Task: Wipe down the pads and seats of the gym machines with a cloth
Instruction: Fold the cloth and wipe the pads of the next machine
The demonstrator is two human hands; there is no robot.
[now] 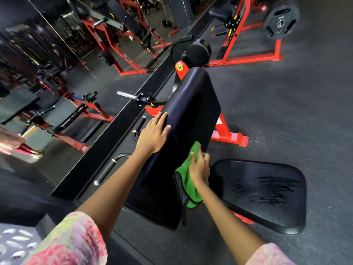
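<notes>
The green cloth point(188, 180) lies bunched against the right edge of the long black pad point(183, 119), at the near half of that pad, with a dark-edged fold hanging down toward the floor. The right hand point(198, 169) presses it there, thumb and fingers curled round the top of the bundle so that it grips the cloth against the vinyl. The left hand point(153, 132) rests flat on the pad's left edge a little farther off, fingers straight and spread, holding nothing; it seems to steady the pad.

The step in hand looks like the wiping of this long pad, with the cloth working along its right side. The upper stretch of the pad, running far toward the red frame point(227, 134) and the round roller pad point(198, 52), shows an even sheen, but I cannot tell whether it has been wiped. To the right and near, the seat point(263, 190) carries wet-looking streaks across its middle, which suggests it has had its pass.

The next move probably calls for drawing the cloth along the pad's face and edge with steady pressure, keeping the loose fold gathered so that it does not drag, then going on to the roller pad.

Beyond stand a mirror wall point(57, 64) on the left, more red machines, and a weight plate point(279, 22) far right.
</notes>
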